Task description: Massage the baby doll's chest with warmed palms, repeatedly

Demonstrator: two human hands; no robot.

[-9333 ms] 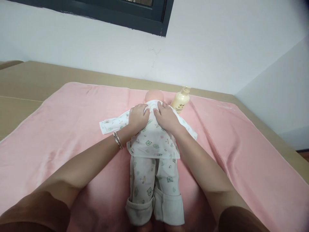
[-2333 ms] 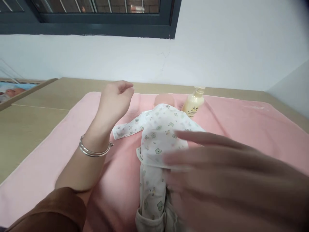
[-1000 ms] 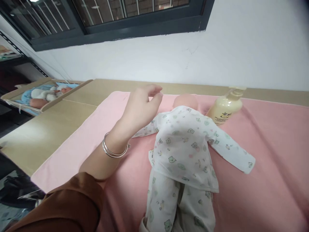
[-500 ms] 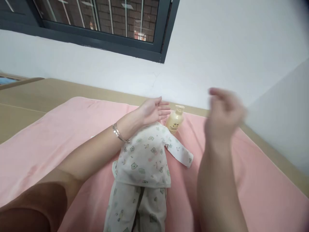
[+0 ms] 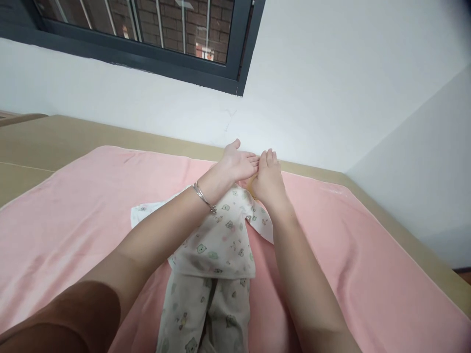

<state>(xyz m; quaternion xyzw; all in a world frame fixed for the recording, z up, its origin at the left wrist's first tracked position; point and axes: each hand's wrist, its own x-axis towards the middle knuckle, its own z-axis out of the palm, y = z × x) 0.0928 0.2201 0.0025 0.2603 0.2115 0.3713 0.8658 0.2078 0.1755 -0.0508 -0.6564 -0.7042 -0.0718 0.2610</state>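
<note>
My left hand (image 5: 240, 163), with a silver bracelet at the wrist, is open with the palm turned up and the fingers pointing right. Its fingertips meet or overlap my right hand (image 5: 270, 176) in the view. The right hand has its fingers stretched out, back towards me, in front of the pump bottle. Only a yellowish sliver of that bottle (image 5: 251, 187) shows; its pump is hidden. Below the hands lies a white baby top (image 5: 217, 247) with small green prints, one sleeve partly under my right forearm. Matching trousers (image 5: 230, 306) extend towards me.
A pink cloth (image 5: 324, 235) covers much of the tan padded surface (image 5: 84, 130). Behind it rises a white wall (image 5: 312, 88) with a dark-framed window (image 5: 235, 44). Another wall stands at the right.
My right hand has come down and left from the raised, blurred position to the bottle, now mostly covering it. My left hand has shifted slightly right and up, uncovering the top's left sleeve.
</note>
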